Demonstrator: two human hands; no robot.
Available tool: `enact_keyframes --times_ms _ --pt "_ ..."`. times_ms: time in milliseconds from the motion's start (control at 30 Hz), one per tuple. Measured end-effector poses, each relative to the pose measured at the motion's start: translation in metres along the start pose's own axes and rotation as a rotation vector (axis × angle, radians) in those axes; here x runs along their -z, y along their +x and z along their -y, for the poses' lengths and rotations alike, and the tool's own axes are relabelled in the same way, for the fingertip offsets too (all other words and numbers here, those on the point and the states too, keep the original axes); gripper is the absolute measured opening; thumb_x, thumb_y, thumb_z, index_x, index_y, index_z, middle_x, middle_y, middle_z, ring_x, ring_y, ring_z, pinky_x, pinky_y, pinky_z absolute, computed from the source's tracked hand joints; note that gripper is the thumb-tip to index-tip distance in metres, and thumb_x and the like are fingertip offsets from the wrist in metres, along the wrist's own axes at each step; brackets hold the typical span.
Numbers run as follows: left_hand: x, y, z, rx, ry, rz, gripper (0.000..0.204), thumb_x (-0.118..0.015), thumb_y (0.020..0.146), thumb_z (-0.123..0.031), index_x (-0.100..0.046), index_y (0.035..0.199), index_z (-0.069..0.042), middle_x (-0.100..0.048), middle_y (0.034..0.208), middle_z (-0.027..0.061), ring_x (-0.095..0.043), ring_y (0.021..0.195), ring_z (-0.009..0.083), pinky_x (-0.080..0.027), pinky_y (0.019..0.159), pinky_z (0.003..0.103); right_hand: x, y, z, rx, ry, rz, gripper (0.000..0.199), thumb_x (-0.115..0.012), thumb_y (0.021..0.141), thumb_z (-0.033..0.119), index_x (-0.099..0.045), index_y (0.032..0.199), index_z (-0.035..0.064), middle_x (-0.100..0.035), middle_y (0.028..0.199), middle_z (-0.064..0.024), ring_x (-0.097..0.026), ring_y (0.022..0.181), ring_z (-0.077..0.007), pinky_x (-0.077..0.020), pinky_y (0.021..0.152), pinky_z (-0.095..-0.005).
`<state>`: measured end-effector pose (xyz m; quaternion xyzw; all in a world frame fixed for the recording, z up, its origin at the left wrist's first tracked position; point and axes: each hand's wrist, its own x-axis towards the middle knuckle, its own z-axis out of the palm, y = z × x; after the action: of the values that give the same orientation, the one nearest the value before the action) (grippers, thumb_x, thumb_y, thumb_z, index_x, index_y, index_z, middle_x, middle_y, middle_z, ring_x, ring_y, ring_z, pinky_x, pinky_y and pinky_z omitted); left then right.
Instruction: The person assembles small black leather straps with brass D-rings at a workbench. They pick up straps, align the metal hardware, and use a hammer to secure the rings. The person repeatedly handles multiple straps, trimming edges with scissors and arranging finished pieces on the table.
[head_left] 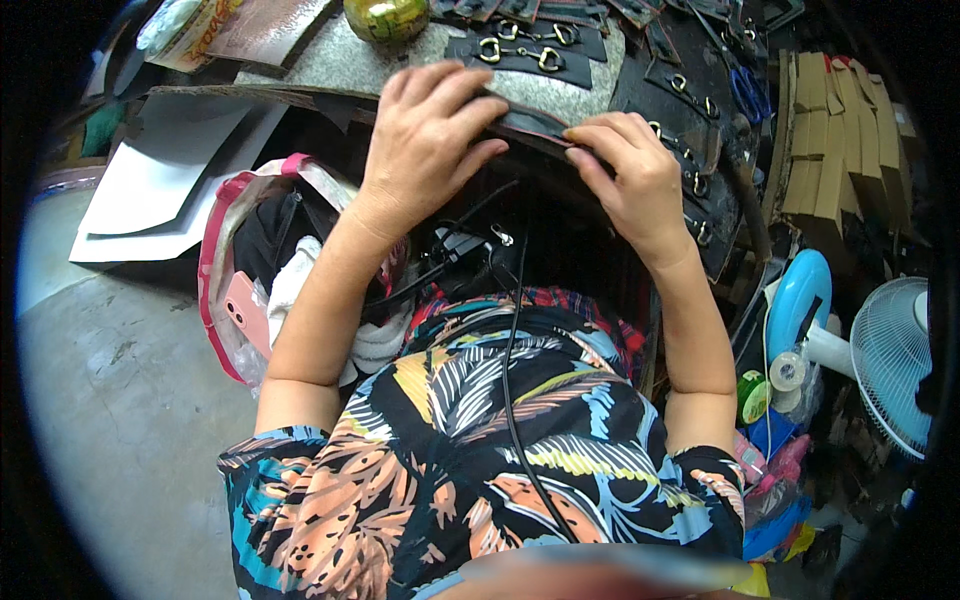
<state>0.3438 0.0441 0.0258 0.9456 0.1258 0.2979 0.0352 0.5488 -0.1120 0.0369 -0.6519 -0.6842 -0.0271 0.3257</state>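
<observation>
A dark, narrow leather strip (532,122) with a reddish edge spans the gap between my hands at the table's near edge. My left hand (425,135) lies over its left end, fingers bent across it and thumb reaching out below. At the other end, my right hand (632,170) pinches the strip between thumb and fingers. The part under my left fingers is hidden. Just beyond, dark leather pieces with gold-coloured metal buckles (548,60) lie on a grey stone slab (345,62).
More buckled straps (692,95) line the table's right side. A yellow-green round container (388,16) stands on the slab. White sheets (165,180) and a pink-rimmed bag (215,270) holding a pink phone (248,312) are at left. Cardboard pieces (835,150) and a fan (893,365) stand right.
</observation>
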Motion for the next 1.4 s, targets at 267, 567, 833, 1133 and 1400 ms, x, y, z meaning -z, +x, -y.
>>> enact_keyframes --times_ms 267,567,833,1133,1400 --pt "-0.002 0.009 -0.001 0.368 -0.373 -0.021 0.022 -0.077 0.088 -0.016 -0.074 0.107 -0.007 -0.072 0.097 0.0125 -0.068 0.092 0.0302 -0.053 0.081 0.037 0.001 0.019 -0.012 -0.549 0.493 0.066 0.015 -0.07 0.094 0.013 -0.071 0.104 0.0022 -0.072 0.08 -0.0144 -0.069 0.067 -0.0256 -0.0517 0.064 -0.0371" --pt "0.007 0.017 0.01 0.236 0.158 -0.066 0.024 -0.078 0.086 -0.027 -0.073 0.104 -0.011 -0.068 0.111 0.0064 -0.062 0.105 0.029 -0.051 0.088 0.042 -0.004 0.061 -0.028 -0.308 -0.29 0.109 0.027 -0.075 0.09 0.036 -0.071 0.104 0.0126 -0.075 0.101 -0.0089 -0.073 0.091 -0.0311 -0.0575 0.076 -0.0435" --pt "-0.008 0.009 0.008 0.175 0.013 -0.02 0.017 -0.076 0.085 -0.016 -0.072 0.101 -0.013 -0.068 0.105 0.0027 -0.062 0.102 0.0277 -0.049 0.086 0.042 -0.011 0.065 -0.035 -0.359 -0.112 0.153 0.028 -0.083 0.081 0.031 -0.072 0.102 0.0157 -0.068 0.102 -0.0051 -0.071 0.098 -0.0275 -0.0566 0.082 -0.0418" --pt "0.005 0.006 0.025 0.153 0.009 0.048 0.013 -0.076 0.085 -0.014 -0.071 0.097 -0.01 -0.067 0.103 0.0065 -0.061 0.099 0.031 -0.05 0.088 0.043 -0.011 0.056 -0.041 -0.18 -0.19 0.092 0.023 -0.081 0.081 0.023 -0.073 0.099 0.012 -0.068 0.104 -0.0017 -0.069 0.098 -0.0253 -0.0557 0.082 -0.0388" --pt "0.009 0.003 0.035 0.206 0.164 0.02 0.011 -0.075 0.085 -0.016 -0.07 0.095 -0.012 -0.064 0.098 0.0037 -0.061 0.097 0.0273 -0.048 0.083 0.041 -0.011 0.059 -0.041 0.126 -0.367 -0.028 0.012 -0.077 0.082 0.02 -0.071 0.086 0.0108 -0.067 0.086 -0.0041 -0.069 0.083 -0.0252 -0.0577 0.072 -0.0364"
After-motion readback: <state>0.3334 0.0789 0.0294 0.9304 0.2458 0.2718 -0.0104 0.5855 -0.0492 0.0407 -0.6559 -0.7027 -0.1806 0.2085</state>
